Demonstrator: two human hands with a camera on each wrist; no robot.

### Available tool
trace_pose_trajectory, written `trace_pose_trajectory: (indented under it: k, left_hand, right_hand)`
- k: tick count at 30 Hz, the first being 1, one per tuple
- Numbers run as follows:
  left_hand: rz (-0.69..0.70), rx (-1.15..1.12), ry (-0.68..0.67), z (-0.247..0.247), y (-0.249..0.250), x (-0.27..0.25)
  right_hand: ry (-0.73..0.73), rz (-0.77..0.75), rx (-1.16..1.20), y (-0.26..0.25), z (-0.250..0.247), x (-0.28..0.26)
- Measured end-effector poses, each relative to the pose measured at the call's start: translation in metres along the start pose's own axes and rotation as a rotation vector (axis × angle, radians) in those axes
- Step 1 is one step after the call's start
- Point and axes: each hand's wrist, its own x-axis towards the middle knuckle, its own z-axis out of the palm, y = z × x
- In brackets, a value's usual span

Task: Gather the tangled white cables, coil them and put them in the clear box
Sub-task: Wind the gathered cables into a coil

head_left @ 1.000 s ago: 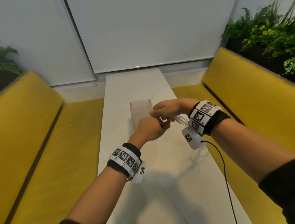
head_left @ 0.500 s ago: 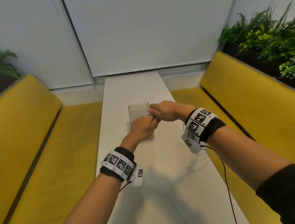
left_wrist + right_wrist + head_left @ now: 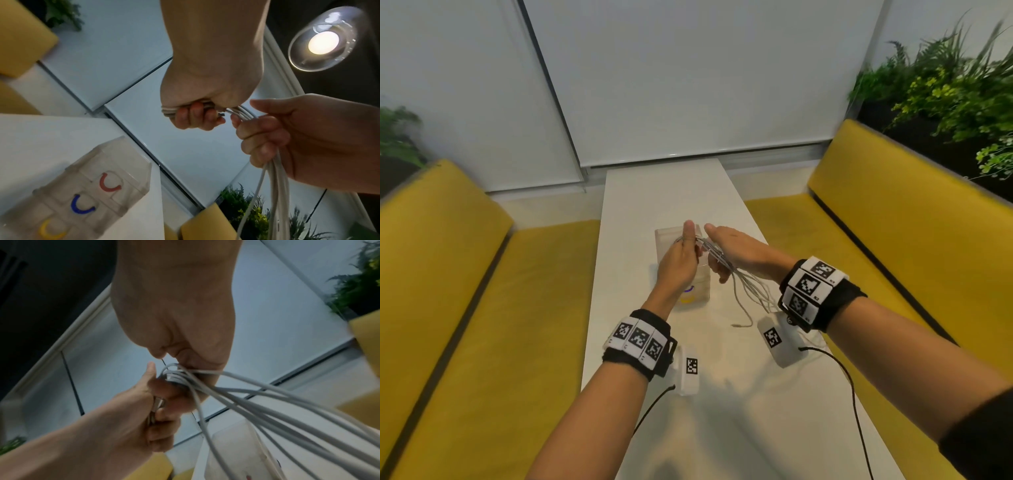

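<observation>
Both hands' grip curled round white cables (image 3: 717, 258) above clear box (image 3: 664, 240); loose ends trail onto table (image 3: 654, 192).

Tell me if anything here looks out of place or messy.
Only the white cables look untidy: gripped between left hand and right hand, their loose strands fan out unevenly and one end trails onto the white table. The clear plastic box stands upright beneath the hands, undamaged.

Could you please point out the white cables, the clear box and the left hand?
white cables (image 3: 748, 291): head view, hanging strands.
clear box (image 3: 115, 155): left wrist view, side wall.
left hand (image 3: 677, 263): head view, back of hand.
</observation>
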Motion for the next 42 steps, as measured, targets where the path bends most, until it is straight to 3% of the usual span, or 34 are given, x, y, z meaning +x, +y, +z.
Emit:
trace_pose_trajectory:
  k: [3,6,10,14,20,26,34,40,42]
  left_hand:
    - [-0.115,-0.261,0.011,0.003,0.014,-0.004]
    - [-0.18,-0.444,0.002,0.004,0.027,-0.005]
    - [-0.096,-0.537,-0.062,-0.002,0.024,-0.007]
    - [-0.059,-0.57,-0.16,-0.006,0.017,-0.009]
    - [0.154,-0.642,-0.149,-0.009,0.015,-0.012]
    - [0.258,-0.62,-0.123,-0.006,0.04,-0.025]
    - [0.346,-0.481,-0.412,-0.014,0.044,-0.043]
    - [0.4,-0.122,-0.658,-0.018,0.041,-0.051]
    - [0.4,-0.022,-0.72,-0.016,0.036,-0.052]
  right_hand:
    - [-0.047,-0.008,-0.039,-0.002,0.006,-0.005]
    - [0.031,-0.099,-0.072,-0.003,0.021,-0.01]
    - [0.147,-0.186,-0.161,0.0,0.036,-0.013]
    - [0.171,-0.297,-0.146,0.004,0.045,-0.021]
    - [0.184,-0.303,-0.065,0.018,0.051,-0.035]
    - [0.046,-0.277,0.021,0.042,0.047,-0.033]
    - [-0.086,-0.046,-0.056,0.057,0.007,-0.01]
    - [-0.359,0.09,-0.301,0.031,-0.018,-0.001]
    - [-0.459,0.102,-0.275,0.032,-0.026,0.002]
